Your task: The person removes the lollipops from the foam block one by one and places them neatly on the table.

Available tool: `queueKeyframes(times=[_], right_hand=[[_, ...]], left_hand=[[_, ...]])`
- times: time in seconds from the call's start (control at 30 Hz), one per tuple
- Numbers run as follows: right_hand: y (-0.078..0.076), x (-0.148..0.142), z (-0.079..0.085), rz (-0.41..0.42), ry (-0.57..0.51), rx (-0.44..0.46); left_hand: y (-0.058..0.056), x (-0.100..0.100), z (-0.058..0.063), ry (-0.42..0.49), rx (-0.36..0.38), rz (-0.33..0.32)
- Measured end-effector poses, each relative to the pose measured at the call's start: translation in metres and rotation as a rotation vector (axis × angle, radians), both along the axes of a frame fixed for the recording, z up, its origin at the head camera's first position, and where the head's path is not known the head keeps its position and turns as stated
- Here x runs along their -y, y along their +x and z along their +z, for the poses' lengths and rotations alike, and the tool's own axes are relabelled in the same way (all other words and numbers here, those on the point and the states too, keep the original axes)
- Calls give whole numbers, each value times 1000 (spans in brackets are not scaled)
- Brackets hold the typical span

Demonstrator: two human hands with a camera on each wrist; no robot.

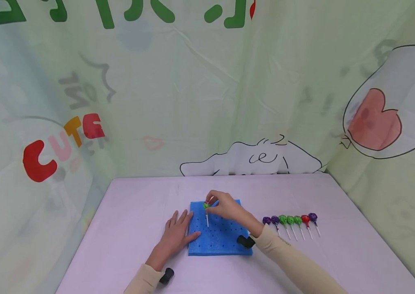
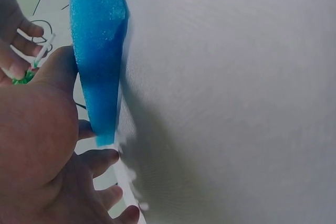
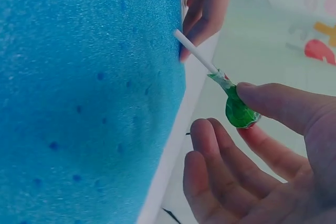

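My right hand [image 1: 224, 205] pinches a green-wrapped lollipop [image 3: 239, 109] by its candy head, between thumb and index finger. Its white stick [image 1: 207, 221] points down over a blue foam board [image 1: 215, 245] dotted with small holes. In the right wrist view the stick's end is above the board's surface near its edge. My left hand [image 1: 175, 233] lies with fingers spread at the board's left side. Its thumb rests on the foam edge, as the left wrist view shows, and the other fingers reach along the side toward the table.
Right of the board lies a row of wrapped lollipops: a purple one [image 1: 313, 217] at the far end, a red one [image 1: 305, 219], several green ones [image 1: 290, 220] and more purple. The pale table [image 1: 141, 196] meets a printed curtain [image 1: 207, 102] at its back and sides.
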State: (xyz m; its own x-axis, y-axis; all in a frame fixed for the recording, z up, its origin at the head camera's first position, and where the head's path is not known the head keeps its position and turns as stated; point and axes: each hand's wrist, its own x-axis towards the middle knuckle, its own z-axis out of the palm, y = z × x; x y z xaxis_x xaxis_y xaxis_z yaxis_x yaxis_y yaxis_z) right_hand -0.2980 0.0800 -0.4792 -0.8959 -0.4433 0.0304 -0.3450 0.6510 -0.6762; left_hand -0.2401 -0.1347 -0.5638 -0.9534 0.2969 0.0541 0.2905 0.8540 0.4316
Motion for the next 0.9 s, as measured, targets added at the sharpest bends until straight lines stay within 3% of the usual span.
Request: queueKeyframes(times=[0.27, 0.6, 0.9], right_hand=[[-3, -15, -10, -3, -40, 64], [-3, -27, -18, -69, -83, 132], [-1, -35, -18, -42, -134, 154]], left_hand=[[1, -1, 1, 4, 10, 9], [1, -1, 1, 10, 20, 7], [1, -1, 1, 4, 23, 14]])
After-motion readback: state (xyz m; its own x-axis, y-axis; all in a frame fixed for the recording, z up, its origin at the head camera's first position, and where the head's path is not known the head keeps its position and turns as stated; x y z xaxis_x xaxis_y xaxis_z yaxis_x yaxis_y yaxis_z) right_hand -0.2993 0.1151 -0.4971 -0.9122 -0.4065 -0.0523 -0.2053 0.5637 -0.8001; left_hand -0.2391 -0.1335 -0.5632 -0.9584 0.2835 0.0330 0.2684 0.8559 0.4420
